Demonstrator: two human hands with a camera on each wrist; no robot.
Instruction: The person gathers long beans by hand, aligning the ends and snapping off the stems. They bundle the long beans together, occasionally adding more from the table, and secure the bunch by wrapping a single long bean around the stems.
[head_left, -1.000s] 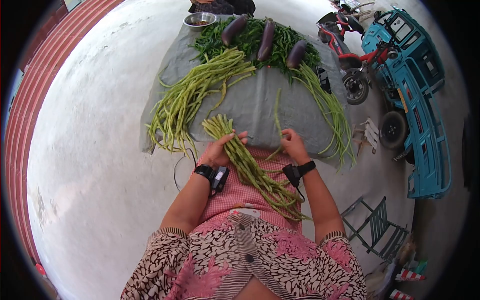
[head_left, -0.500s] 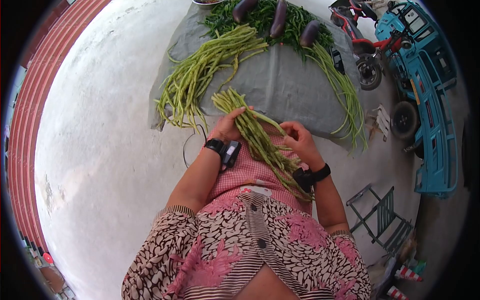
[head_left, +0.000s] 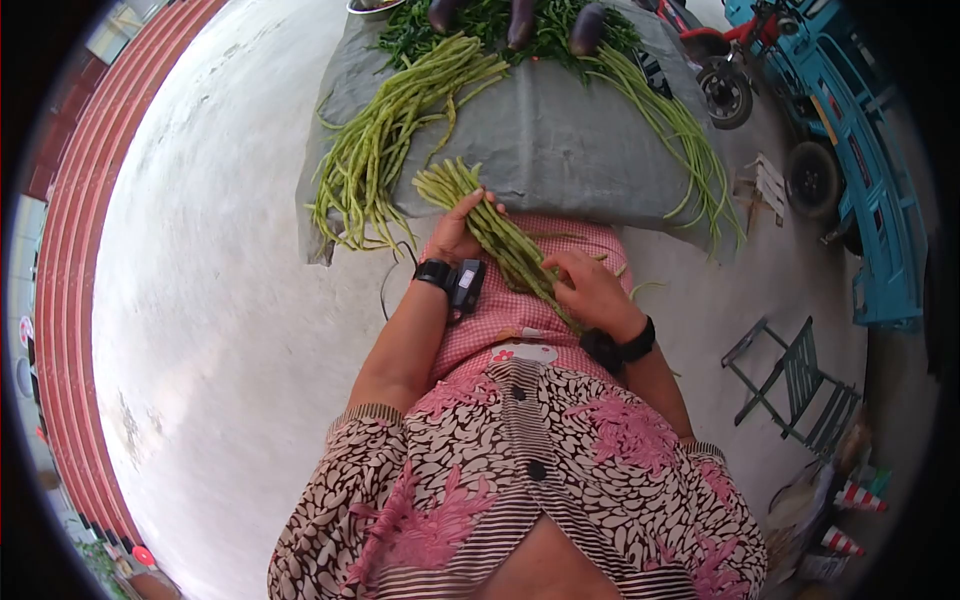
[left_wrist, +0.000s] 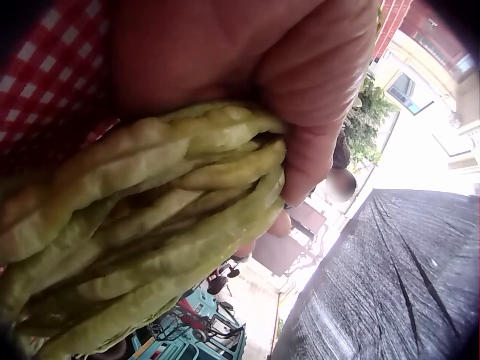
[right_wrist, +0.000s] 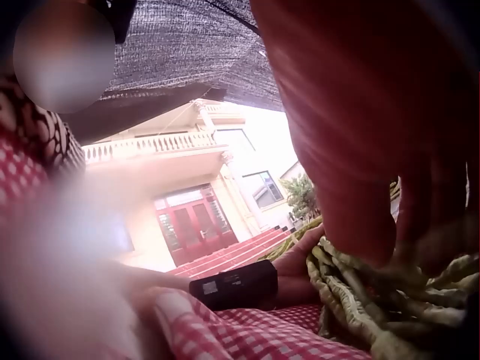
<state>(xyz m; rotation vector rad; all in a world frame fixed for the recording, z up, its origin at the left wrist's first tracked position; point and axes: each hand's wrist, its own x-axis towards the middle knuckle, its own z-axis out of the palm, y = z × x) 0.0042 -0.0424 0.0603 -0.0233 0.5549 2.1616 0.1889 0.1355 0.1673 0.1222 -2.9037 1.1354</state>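
A bundle of long green beans [head_left: 505, 238] lies slantwise over the pink checked apron [head_left: 460, 345]. My left hand [head_left: 457, 230] grips it near its upper end, with the thumb over the top; in the left wrist view the beans [left_wrist: 150, 202] run out from under that hand. Lower down, my right hand [head_left: 600, 295] holds the same bundle with bent fingers. In the right wrist view its fingers [right_wrist: 360, 225] come down over the beans [right_wrist: 352, 300]. The bundle's lower ends are partly hidden behind the right hand and wrist.
A grey cloth-covered table [head_left: 560, 150] stands ahead. On it are a pile of long beans [head_left: 385, 140], thinner beans [head_left: 680, 140], leafy greens [head_left: 545, 45] and several eggplants [head_left: 587, 28]. A green folding chair [head_left: 795, 380] stands at the right, a blue three-wheeler [head_left: 870, 190] beyond.
The right hand has brought a single bean from over the table edge to the bundle and moved down onto the bundle. The left hand keeps its grip. The head view has tilted down.
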